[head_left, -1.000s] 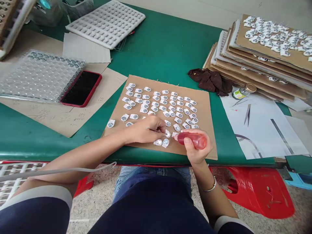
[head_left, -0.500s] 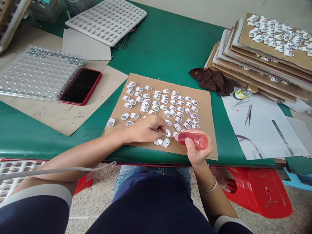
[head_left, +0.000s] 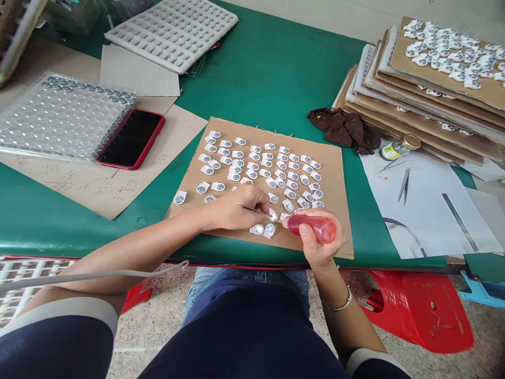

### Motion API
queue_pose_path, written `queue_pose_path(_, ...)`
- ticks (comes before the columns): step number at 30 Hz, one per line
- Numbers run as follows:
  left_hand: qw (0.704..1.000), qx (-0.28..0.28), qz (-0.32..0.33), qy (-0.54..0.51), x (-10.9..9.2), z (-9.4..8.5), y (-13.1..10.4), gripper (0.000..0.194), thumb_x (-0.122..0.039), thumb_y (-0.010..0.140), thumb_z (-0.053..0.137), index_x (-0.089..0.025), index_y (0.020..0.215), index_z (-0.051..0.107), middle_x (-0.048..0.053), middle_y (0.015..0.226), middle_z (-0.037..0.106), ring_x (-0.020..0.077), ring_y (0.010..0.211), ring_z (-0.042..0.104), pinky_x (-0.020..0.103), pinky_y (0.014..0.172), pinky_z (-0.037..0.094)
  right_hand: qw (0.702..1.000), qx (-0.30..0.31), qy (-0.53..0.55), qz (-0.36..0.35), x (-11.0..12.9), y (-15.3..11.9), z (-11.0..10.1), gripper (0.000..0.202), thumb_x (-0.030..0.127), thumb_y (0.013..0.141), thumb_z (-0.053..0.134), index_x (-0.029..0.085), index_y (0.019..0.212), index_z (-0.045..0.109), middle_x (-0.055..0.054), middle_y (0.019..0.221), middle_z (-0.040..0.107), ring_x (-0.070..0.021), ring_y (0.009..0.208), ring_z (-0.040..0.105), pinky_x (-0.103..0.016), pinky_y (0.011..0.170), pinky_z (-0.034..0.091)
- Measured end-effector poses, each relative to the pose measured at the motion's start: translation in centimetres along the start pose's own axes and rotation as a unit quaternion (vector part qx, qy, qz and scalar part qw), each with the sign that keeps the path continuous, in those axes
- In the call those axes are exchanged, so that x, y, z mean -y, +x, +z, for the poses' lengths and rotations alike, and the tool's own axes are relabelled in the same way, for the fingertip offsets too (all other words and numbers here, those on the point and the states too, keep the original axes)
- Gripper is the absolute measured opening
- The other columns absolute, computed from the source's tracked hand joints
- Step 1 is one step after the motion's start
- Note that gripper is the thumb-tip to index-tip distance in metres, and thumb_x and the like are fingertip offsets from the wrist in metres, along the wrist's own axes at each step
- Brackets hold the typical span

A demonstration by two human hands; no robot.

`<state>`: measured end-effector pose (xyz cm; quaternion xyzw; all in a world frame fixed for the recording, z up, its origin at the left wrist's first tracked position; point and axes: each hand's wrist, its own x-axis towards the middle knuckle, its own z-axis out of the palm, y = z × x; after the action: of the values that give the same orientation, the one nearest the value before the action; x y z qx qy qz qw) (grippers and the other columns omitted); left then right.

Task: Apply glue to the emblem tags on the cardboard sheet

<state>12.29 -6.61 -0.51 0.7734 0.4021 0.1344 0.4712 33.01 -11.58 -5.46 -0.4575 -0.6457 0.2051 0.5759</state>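
Observation:
My left hand [head_left: 239, 208] rests on a brown cardboard sheet [head_left: 189, 216], its fingers closed round slim metal tweezers [head_left: 250, 208]; their tips are hard to make out. Just at those fingertips lies a small white piece with a round metallic disc [head_left: 273, 216]. In my right hand [head_left: 325, 245] is a squeeze bottle of red liquid [head_left: 313, 226], tipped on its side. Its thin nozzle points left, close by that disc; whether it touches I cannot tell. Several similar white pieces [head_left: 258, 229] lie in loose rows across the cardboard, some hidden under my left hand.
A red-cased phone [head_left: 132, 139] and a clear plastic tray [head_left: 59, 121] lie left. Behind stands a white foam tray [head_left: 173, 34]. To the right are a dark cloth [head_left: 345, 129], a small glass jar [head_left: 400, 147], other tweezers [head_left: 404, 187] and stacked cardboard sheets [head_left: 418, 100].
The bottle's nozzle has shifted slightly left, closer to the disc at my left fingertips. My left hand stays almost in place.

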Motion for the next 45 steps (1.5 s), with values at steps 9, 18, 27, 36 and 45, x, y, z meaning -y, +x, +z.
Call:
queue_pose_path(9, 1.000, 0.005, -0.006, -0.007, -0.15, -0.11, -0.01, 0.010, -0.014, 0.073, 0.059, -0.011, 0.077, 0.068, 0.000, 0.061, 0.060, 0.0069, 0.053, 0.048, 0.017, 0.048, 0.034, 0.999, 0.011, 0.036, 0.011, -0.38, -0.34, 0.05, 0.024, 0.022, 0.070, 0.069, 0.018, 0.092, 0.059, -0.006, 0.082, 0.067, -0.0213, 0.076, 0.066, -0.041, 0.070, 0.054)
queue_pose_path(18, 1.000, 0.003, -0.002, -0.010, 0.10, -0.05, 0.03, 0.009, -0.014, 0.073, 0.059, -0.012, 0.075, 0.067, 0.000, 0.062, 0.061, 0.0074, 0.054, 0.050, 0.018, 0.048, 0.034, 1.000, 0.011, 0.027, 0.006, -0.13, -0.13, 0.05, 0.023, 0.023, 0.070, 0.069, 0.019, 0.090, 0.059, -0.005, 0.081, 0.067, -0.0206, 0.075, 0.065, -0.040, 0.070, 0.054)
queue_pose_path(27, 1.000, 0.003, -0.007, -0.006, 0.04, -0.11, 0.08, 0.010, -0.014, 0.073, 0.059, -0.012, 0.076, 0.068, 0.001, 0.063, 0.061, 0.0081, 0.055, 0.051, 0.019, 0.048, 0.034, 0.999, 0.020, 0.035, -0.006, -0.26, -0.23, 0.21, 0.025, 0.023, 0.071, 0.069, 0.019, 0.093, 0.058, -0.005, 0.083, 0.067, -0.0207, 0.076, 0.066, -0.040, 0.070, 0.055)
queue_pose_path(36, 1.000, 0.000, -0.005, -0.012, 0.02, -0.12, 0.09, 0.009, -0.013, 0.071, 0.060, -0.011, 0.075, 0.068, 0.000, 0.060, 0.060, 0.0070, 0.053, 0.048, 0.018, 0.047, 0.033, 0.999, 0.026, 0.021, -0.010, -0.37, -0.29, 0.37, 0.025, 0.027, 0.073, 0.068, 0.019, 0.094, 0.057, -0.005, 0.084, 0.067, -0.0201, 0.078, 0.066, -0.041, 0.072, 0.056)
queue_pose_path(45, 1.000, 0.001, -0.007, -0.024, 0.00, -0.20, 0.11, 0.009, -0.015, 0.071, 0.060, -0.012, 0.075, 0.068, 0.000, 0.060, 0.060, 0.0073, 0.052, 0.048, 0.018, 0.046, 0.033, 0.999, 0.029, 0.021, -0.006, -0.34, -0.14, 0.35, 0.026, 0.026, 0.072, 0.069, 0.019, 0.095, 0.057, -0.005, 0.085, 0.067, -0.0204, 0.079, 0.066, -0.041, 0.072, 0.056)
